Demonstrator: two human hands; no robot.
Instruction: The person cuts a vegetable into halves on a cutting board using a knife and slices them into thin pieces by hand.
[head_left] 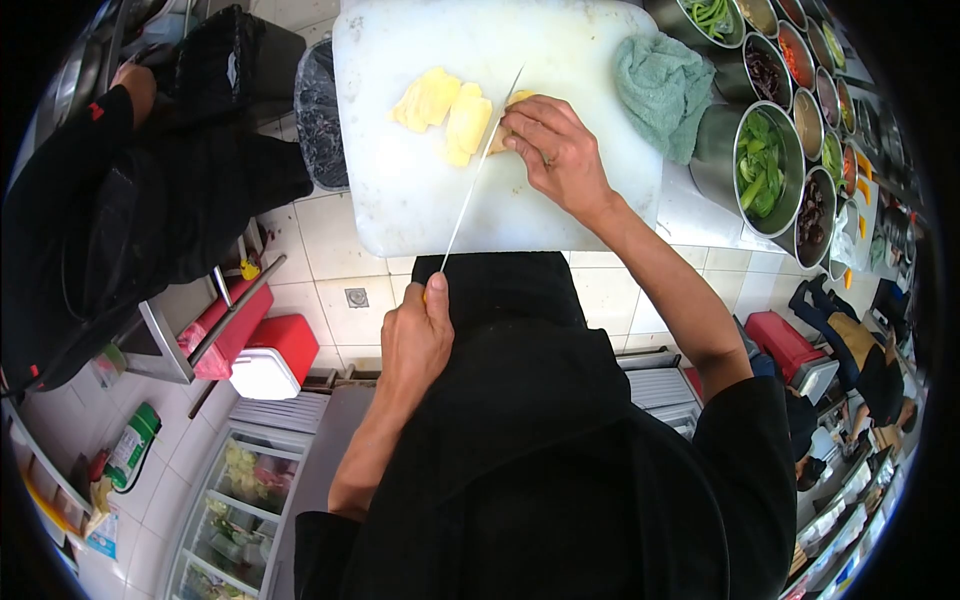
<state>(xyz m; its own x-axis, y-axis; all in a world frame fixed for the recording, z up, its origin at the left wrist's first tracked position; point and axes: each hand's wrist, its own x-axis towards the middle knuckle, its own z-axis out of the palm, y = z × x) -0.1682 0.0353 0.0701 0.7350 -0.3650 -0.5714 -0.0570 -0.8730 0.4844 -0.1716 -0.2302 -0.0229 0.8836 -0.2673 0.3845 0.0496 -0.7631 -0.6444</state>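
My left hand (pixel 418 328) is closed around the handle of a long kitchen knife (pixel 466 198). The blade points up and away across the white cutting board (pixel 590 215). With bent fingers, my right hand (pixel 560 150) presses a piece of ginger (pixel 498 140) with brownish skin onto the board, close against the blade. Most of that piece is hidden under the fingers. To the left of the blade lie two peeled, pale yellow ginger pieces, one upright beside the knife (pixel 467 125) and another farther left (pixel 425 99).
A green cloth (pixel 662 90) lies at the board's right edge. Beyond it stand metal pots, one with leafy greens (pixel 760 165). A lined black bin (pixel 322 120) is left of the board. Another person in black (pixel 150 200) stands at the left, near a red cooler (pixel 278 355).
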